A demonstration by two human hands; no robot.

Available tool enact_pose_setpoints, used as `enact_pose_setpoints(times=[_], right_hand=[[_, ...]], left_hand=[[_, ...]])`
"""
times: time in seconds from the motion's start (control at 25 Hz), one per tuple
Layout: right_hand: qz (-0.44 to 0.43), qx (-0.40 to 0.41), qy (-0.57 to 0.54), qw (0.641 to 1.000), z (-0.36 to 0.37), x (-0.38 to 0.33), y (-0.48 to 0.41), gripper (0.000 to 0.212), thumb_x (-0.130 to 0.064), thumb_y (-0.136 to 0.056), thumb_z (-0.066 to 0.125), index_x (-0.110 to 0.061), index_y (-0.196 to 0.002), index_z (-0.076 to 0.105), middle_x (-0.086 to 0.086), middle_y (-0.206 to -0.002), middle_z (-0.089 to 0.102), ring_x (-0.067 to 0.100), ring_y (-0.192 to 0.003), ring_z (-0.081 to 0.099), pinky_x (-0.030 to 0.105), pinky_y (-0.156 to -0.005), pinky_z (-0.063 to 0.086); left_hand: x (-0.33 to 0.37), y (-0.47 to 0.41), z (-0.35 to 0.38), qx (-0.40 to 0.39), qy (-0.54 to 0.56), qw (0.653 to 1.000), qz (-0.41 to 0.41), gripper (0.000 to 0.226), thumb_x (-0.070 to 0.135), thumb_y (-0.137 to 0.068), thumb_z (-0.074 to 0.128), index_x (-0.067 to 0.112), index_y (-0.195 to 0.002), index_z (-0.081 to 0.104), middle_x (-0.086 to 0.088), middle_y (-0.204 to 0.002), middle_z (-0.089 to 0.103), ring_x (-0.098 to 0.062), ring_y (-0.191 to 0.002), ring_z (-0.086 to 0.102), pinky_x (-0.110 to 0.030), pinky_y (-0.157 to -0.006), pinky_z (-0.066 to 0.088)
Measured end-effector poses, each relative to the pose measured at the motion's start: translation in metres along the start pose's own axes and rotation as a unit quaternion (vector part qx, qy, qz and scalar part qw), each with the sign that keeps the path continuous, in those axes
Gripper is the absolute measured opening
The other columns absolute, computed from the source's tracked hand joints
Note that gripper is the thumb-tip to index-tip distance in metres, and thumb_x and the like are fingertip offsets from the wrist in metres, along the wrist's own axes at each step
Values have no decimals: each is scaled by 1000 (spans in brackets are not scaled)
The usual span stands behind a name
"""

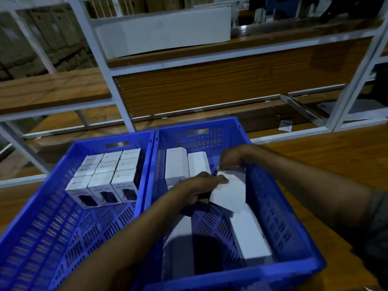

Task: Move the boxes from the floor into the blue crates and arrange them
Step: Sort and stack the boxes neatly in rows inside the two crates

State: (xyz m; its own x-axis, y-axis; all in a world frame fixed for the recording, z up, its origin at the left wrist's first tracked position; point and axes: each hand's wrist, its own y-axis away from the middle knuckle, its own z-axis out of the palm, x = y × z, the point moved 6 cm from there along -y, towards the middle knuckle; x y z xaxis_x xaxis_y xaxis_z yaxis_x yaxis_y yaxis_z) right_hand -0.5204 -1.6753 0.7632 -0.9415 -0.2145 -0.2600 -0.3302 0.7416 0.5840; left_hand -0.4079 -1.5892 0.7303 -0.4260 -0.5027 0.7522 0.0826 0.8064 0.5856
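Observation:
Two blue crates stand side by side on the wooden floor. The left crate (63, 206) holds several white boxes (109, 175) packed upright in rows at its far end. Inside the right crate (283, 206), both hands hold one tilted white box (231, 194). My left hand (199, 185) grips its near left side and my right hand (233, 158) pinches its far top edge. Two white boxes (184, 164) stand at the far wall of this crate. Another white box (249, 236) lies along the right wall and one (178, 240) lies at the left.
A white metal rack (117, 85) with wooden shelves rises just behind the crates. A long white carton (163, 30) sits on an upper shelf. A small paper label (286, 125) lies on the lowest shelf at the right. Wooden floor (325, 156) extends to the right.

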Motion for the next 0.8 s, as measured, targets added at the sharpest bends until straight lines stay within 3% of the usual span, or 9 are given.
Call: enact_pose_setpoints(times=[0.12,0.2,0.32,0.4,0.52,0.6,0.68,0.76,0.8], right_hand=[[-59,-15,-168,984,-17,-4,17,39,-33,-98,63,-13,-132,62,4,-135,58,28,-125,54,50,-113,42],[-92,-74,-273,955,-22,1,27,42,-29,-94,69,-18,-134,62,4,-136,62,27,-124,58,49,-111,44],[-120,-113,-344,924,-26,11,33,45,-22,-92,72,-16,-136,62,8,-132,68,29,-121,64,47,-103,52],[-134,-74,-359,921,-28,13,36,44,-19,-92,72,-14,-135,63,9,-129,69,28,-120,65,48,-104,51],[-137,-9,-392,910,-30,16,33,45,-16,-89,75,-11,-132,63,13,-124,71,31,-118,66,52,-104,50],[-125,17,-413,902,-27,19,28,47,-17,-85,79,-11,-130,65,13,-120,73,34,-118,66,52,-101,53],[-112,51,-441,889,-26,22,24,48,-20,-84,82,-9,-127,65,12,-115,74,33,-114,67,45,-91,57],[-113,83,-489,861,-23,21,23,45,-21,-85,81,-6,-123,62,13,-113,73,31,-108,67,41,-83,58],[-115,98,-515,843,-20,20,24,44,-20,-85,81,-7,-121,60,14,-115,73,30,-107,68,44,-85,60]], left_hand=[[8,21,-29,10,14,1000,21,47,46,-87,73,13,-119,64,-5,-106,69,-23,-87,65,-30,-67,53],[11,33,-45,20,27,999,38,42,45,-86,75,17,-116,70,-8,-111,74,-25,-92,68,-36,-76,57],[13,43,-68,60,110,990,61,32,38,-87,77,16,-110,73,-12,-108,77,-27,-94,71,-43,-90,59],[12,44,-83,98,186,975,69,32,37,-87,77,14,-110,72,-12,-109,77,-23,-89,71,-36,-80,60],[11,49,-89,104,262,956,79,37,48,-91,68,16,-112,68,2,-85,80,-16,-80,71,-28,-68,58],[11,47,-89,99,269,953,100,44,49,-89,70,18,-121,64,3,-100,79,-14,-87,71,-27,-65,58],[7,42,-92,128,278,945,115,54,37,-87,77,21,-134,55,-5,-123,71,-14,-97,69,-32,-75,58],[3,36,-94,159,296,934,119,59,21,-89,78,22,-140,47,-9,-127,65,-19,-102,67,-35,-84,57],[3,34,-93,161,314,928,119,57,14,-91,75,20,-139,47,-10,-123,65,-20,-100,67,-33,-81,57]])
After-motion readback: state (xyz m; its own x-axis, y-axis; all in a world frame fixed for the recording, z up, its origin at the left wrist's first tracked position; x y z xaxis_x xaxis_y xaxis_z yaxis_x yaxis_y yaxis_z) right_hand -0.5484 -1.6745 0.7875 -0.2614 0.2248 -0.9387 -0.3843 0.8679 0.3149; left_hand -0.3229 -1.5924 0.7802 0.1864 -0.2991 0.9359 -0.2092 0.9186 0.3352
